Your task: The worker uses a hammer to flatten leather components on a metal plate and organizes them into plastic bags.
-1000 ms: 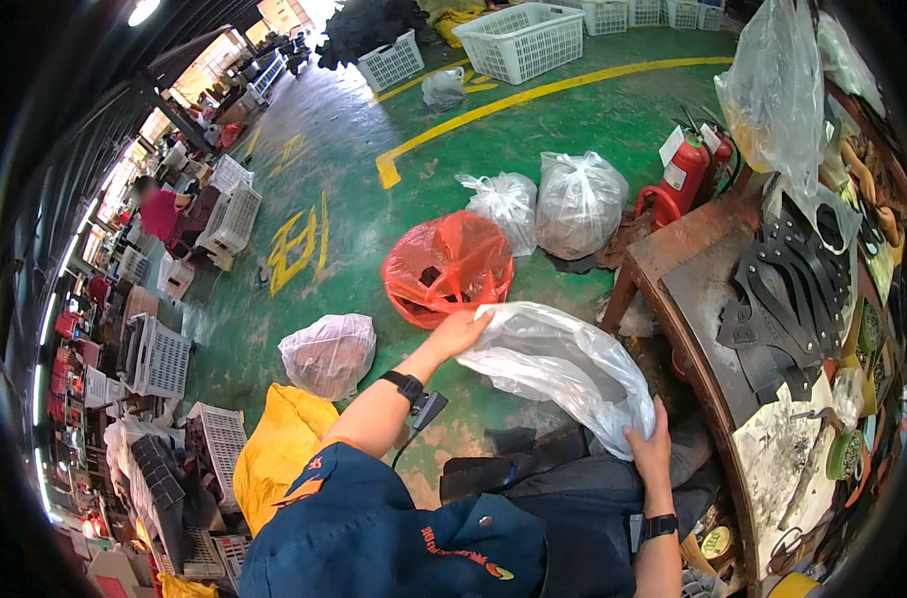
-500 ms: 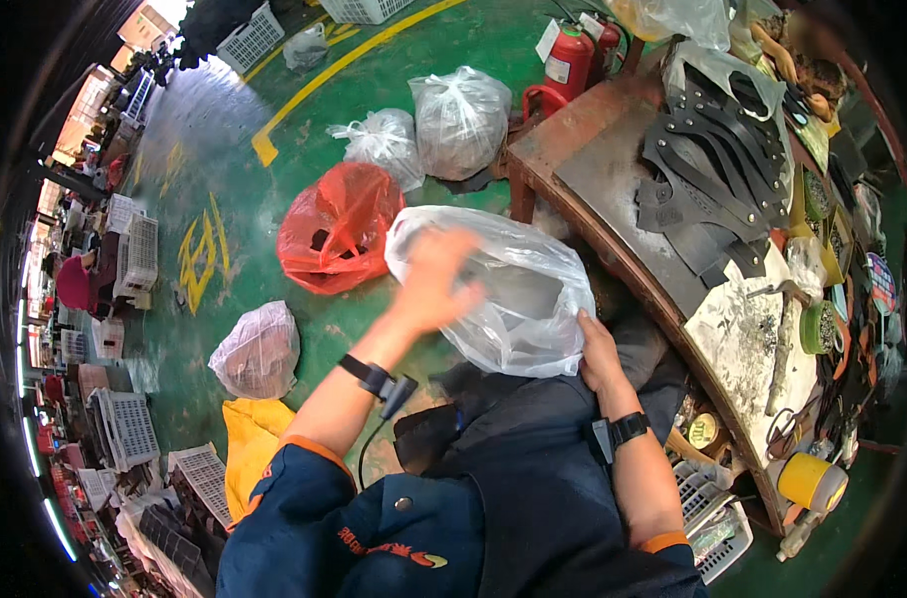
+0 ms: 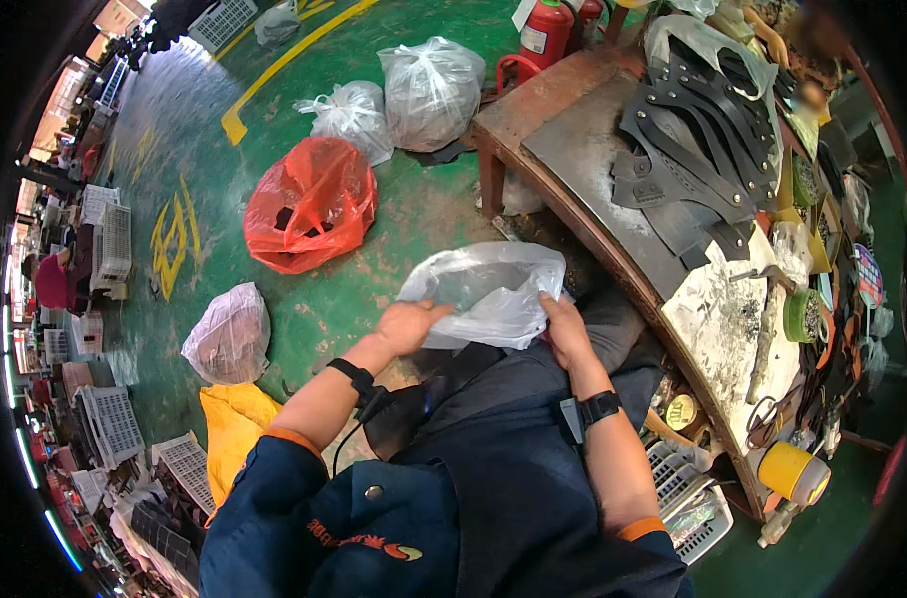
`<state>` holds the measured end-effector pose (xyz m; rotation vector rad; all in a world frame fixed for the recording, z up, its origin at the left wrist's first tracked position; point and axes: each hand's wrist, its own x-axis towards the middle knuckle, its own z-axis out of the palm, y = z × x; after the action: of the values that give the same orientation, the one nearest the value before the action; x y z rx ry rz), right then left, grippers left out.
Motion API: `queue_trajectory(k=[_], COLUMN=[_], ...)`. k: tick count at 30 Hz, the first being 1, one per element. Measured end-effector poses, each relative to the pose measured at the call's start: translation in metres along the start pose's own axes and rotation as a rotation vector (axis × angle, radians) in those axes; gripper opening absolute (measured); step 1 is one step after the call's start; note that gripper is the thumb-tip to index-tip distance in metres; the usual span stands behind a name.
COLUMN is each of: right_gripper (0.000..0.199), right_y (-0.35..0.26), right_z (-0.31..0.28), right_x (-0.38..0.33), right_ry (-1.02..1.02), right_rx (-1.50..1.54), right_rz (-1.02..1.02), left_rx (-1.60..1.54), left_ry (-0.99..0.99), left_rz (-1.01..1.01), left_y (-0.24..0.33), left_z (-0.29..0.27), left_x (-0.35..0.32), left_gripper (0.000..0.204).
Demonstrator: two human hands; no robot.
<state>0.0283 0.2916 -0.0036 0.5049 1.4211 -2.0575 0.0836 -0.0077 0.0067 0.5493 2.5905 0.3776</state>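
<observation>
1. Head view count: one clear plastic bag [image 3: 488, 294] on my lap, just off the workbench [image 3: 573, 149] edge; floor has three tied clear bags, one red bag [image 3: 312, 204].
2. Left hand [image 3: 408, 327] fingers curled on the bag, right hand [image 3: 565, 334] pinching its edge.
3. Open green floor to my left.
4. Bag's contents too murky to make out.

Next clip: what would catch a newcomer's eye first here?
Probably the clear plastic bag at the centre, gripped on the person's lap by the left hand and the right hand. Next, the bright red bag on the green floor to the upper left, with tied clear bags behind it. At the upper right, a pile of dark flat cut pieces lies on a worn workbench.
</observation>
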Motion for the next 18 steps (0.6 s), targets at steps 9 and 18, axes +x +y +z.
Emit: queue_trajectory(k=[9, 18], right_gripper=[0.045, 0.044], right_y=[-0.016, -0.022], right_z=[-0.002, -0.021], right_x=[0.003, -0.044], right_ry=[0.018, -0.039], right_rx=[-0.112, 0.038], right_rz=[0.159, -0.050], left_rx=[0.358, 0.088], left_ry=[0.148, -0.362], left_rz=[-0.047, -0.137], left_y=[-0.031, -0.018], left_z=[-0.022, 0.084], left_x=[0.011, 0.063], left_gripper=[0.051, 0.073])
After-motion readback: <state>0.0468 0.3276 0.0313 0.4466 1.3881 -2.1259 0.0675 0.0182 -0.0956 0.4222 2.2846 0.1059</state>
